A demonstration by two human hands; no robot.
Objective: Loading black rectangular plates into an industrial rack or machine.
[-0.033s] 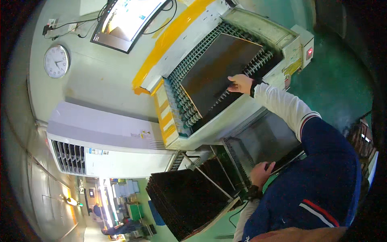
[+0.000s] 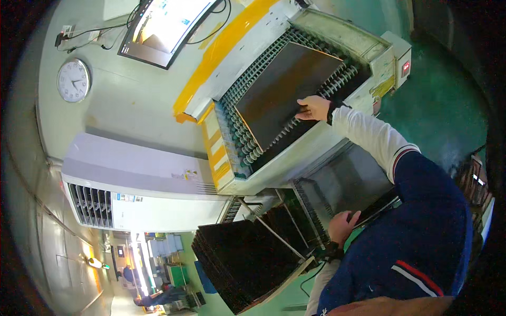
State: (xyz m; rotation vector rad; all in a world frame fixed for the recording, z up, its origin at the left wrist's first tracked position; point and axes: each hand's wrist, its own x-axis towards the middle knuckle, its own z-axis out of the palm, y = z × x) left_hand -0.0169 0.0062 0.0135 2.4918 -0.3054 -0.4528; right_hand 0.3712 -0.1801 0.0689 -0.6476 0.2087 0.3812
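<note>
My right hand [image 2: 316, 109] reaches over the roller bed [image 2: 337, 81] of a pale machine, thumb and fingers apart, at the near edge of a dark flat panel [image 2: 287, 87]. I cannot tell whether the fingertips touch the panel or hover just beside it. The panel lies flat on the rollers. Lower down, my left hand [image 2: 341, 229] is by the edge of a grey sheet [image 2: 353, 181] below the machine, thumb apart from the loosely bent fingers, nothing seen in it. To its left stands a rack with a stack of dark panels [image 2: 247, 258].
A white air conditioner [image 2: 153, 210] stands left of the machine. On the wall are a clock [image 2: 74, 80] and a lit screen [image 2: 164, 31]. A control box with a red light [image 2: 405, 68] sits at the machine's right end. Far off, a person [image 2: 158, 299] stands near bright lights.
The panel has shifted slightly up and left on the rollers, baring more of them along its near edge. My hands have barely moved.
</note>
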